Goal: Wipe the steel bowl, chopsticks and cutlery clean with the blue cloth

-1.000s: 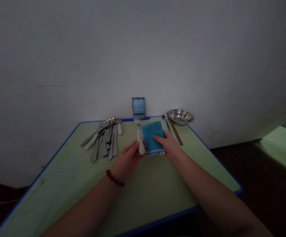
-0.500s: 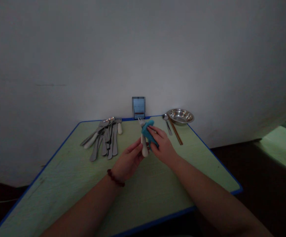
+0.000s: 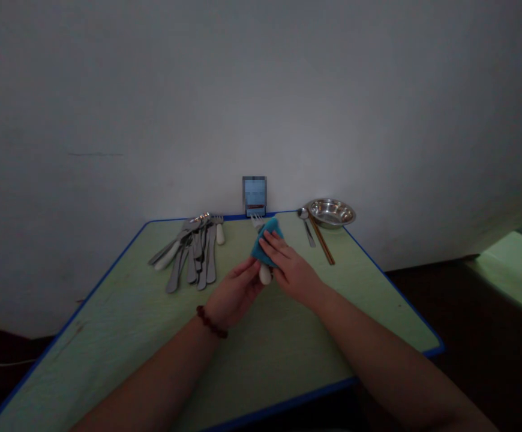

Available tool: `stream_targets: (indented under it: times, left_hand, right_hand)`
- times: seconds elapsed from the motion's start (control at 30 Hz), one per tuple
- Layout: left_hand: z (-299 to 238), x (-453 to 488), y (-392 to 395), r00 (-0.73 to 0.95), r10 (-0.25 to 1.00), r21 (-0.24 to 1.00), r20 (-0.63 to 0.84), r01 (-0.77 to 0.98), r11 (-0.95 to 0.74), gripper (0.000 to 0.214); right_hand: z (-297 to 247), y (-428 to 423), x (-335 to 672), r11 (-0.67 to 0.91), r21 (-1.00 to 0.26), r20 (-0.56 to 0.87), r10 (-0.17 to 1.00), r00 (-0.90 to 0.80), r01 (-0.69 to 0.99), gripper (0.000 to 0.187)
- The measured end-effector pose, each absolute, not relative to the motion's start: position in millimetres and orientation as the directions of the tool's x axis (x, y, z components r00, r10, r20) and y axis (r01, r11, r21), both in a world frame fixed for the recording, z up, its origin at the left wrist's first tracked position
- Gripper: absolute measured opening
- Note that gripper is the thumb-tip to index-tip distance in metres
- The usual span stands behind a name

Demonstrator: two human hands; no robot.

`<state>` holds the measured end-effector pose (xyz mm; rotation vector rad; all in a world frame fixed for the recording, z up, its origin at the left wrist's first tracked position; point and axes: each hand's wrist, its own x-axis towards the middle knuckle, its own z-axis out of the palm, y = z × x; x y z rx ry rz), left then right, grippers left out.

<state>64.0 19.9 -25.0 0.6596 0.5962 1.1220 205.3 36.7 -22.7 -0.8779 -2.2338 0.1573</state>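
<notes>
Head view: at frame centre, the left hand [image 3: 238, 283] is grasping a white-handled fork [image 3: 265, 276] near its handle, seemingly to steady it, while the right hand [image 3: 299, 276] is pressing a blue cloth [image 3: 260, 249] over its middle. Left of centre, piled cutlery [image 3: 197, 241] is lying apart, perhaps leaving working room; right of centre, a spoon [image 3: 309, 232] and chopsticks [image 3: 322, 240] are resting near a metal bowl [image 3: 332, 221].

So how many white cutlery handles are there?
3: one handle on the fork in the left hand, another handle on a second fork at the right edge of the cutlery pile, a third handle at its left. More may be hidden.
</notes>
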Motion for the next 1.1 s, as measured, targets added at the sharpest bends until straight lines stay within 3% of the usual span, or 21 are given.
stream_targets:
  times: [0.47,1.1]
  left_hand:
    - [-21.6,62.8,22.1,0.277,0.960,0.740,-0.049,-0.635,0.221,0.028]
    - [-21.3,56.0,25.4,0.215,0.973,0.683,-0.084,-0.699,0.214,0.025]
  right_hand:
    - [-22.4,33.8,202.5,0.785,-0.410,0.558,0.618,-0.553,0.464,0.060]
    - [-22.7,30.7,201.1,0.803,-0.413,0.549,0.596,-0.586,0.429,0.062]
